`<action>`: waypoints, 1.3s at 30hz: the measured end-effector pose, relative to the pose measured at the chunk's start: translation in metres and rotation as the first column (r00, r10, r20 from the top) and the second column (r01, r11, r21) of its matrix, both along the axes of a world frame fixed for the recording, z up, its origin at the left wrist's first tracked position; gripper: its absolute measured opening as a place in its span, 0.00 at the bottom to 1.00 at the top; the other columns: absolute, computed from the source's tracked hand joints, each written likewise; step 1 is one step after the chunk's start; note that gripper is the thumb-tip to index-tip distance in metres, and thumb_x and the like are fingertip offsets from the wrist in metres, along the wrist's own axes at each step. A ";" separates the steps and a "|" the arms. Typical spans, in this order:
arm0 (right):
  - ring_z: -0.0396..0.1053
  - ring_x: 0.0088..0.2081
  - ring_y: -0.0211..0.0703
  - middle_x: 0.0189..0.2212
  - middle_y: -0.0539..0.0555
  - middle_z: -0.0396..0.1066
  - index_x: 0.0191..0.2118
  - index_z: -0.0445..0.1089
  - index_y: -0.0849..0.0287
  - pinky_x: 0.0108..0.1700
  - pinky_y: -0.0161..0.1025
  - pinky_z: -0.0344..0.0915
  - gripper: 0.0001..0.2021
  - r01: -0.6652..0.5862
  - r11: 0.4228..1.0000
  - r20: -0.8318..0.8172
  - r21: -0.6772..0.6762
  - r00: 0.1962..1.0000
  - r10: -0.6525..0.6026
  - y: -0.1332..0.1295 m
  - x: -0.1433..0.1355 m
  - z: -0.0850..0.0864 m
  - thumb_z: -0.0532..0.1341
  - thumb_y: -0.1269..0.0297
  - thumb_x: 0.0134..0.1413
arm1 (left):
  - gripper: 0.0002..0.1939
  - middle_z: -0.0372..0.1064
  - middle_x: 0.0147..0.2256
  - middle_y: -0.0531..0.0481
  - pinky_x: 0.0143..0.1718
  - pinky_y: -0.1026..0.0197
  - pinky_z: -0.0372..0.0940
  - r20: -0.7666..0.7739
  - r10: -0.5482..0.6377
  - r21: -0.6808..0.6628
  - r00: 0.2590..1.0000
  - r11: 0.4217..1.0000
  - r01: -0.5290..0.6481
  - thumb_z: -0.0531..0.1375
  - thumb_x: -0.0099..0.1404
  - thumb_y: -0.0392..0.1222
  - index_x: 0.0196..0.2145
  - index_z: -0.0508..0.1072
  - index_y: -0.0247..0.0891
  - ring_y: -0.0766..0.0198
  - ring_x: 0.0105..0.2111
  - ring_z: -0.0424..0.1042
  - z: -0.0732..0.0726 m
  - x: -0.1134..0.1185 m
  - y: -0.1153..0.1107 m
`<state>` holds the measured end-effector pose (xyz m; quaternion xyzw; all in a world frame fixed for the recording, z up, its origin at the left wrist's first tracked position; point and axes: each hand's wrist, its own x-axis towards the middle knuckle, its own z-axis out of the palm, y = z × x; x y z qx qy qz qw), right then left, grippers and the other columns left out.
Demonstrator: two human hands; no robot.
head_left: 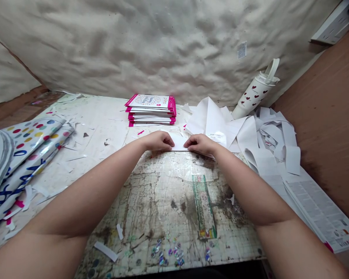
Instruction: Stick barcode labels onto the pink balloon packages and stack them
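Note:
A flat white paper piece (pixel 178 142) lies on the worn table (pixel 151 193), its near edge straight and running between both hands. My left hand (pixel 162 141) pinches the left end of this edge with thumb and fingers pressed together. At the right end, my right hand (pixel 197 143) grips it in the same way, with curled fingers. Just behind my hands stands a stack of pink-edged printed cards (pixel 151 101). Crumpled white sheets (pixel 206 120) lie behind and beside my right hand.
At left lie rolled dotted sheets (pixel 31 145) and paper scraps. A white tumbler with hearts (pixel 254 95) leans at the back right. White paper strips (pixel 264 162) and printed sheets (pixel 322 213) cover the right side. Shiny sequins (pixel 174 254) lie near the front edge.

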<state>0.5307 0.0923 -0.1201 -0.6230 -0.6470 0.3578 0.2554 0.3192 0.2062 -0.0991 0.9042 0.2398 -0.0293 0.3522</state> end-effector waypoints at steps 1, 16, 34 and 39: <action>0.70 0.33 0.36 0.32 0.50 0.75 0.35 0.75 0.60 0.38 0.33 0.67 0.10 0.001 1.000 -0.002 -0.002 1.000 -0.001 0.000 0.000 0.000 0.66 0.74 0.42 | 0.18 0.75 0.38 0.47 0.40 0.61 0.63 0.002 0.009 -0.003 1.000 1.000 -0.009 0.63 0.49 0.49 0.37 0.76 0.38 0.59 0.38 0.71 0.000 0.000 -0.001; 0.69 0.34 0.37 0.32 0.51 0.73 0.35 0.75 0.60 0.40 0.35 0.66 0.10 0.041 0.999 -0.048 0.011 0.998 -0.041 0.002 -0.001 -0.007 0.68 0.71 0.41 | 0.20 0.71 0.42 0.44 0.43 0.55 0.66 0.327 0.333 0.020 0.884 0.933 -0.359 0.60 0.55 0.50 0.42 0.73 0.35 0.60 0.39 0.70 0.017 -0.031 -0.032; 0.66 0.37 0.42 0.32 0.52 0.70 0.30 0.70 0.59 0.43 0.41 0.64 0.06 0.005 0.964 0.230 0.266 0.971 -0.068 -0.016 -0.025 0.002 0.57 0.75 0.48 | 0.13 0.71 0.45 0.41 0.51 0.46 0.60 0.472 0.113 0.501 0.874 0.781 -0.372 0.52 0.65 0.37 0.42 0.73 0.36 0.53 0.47 0.67 0.012 -0.057 -0.091; 0.66 0.43 0.49 0.37 0.57 0.70 0.38 0.69 0.58 0.48 0.46 0.63 0.09 -0.067 0.901 0.326 0.428 0.942 -0.085 -0.041 -0.046 0.019 0.55 0.73 0.53 | 0.13 0.73 0.32 0.42 0.51 0.40 0.57 0.256 -0.071 0.781 0.964 0.603 -0.163 0.50 0.63 0.28 0.31 0.74 0.35 0.53 0.39 0.70 0.022 -0.011 -0.083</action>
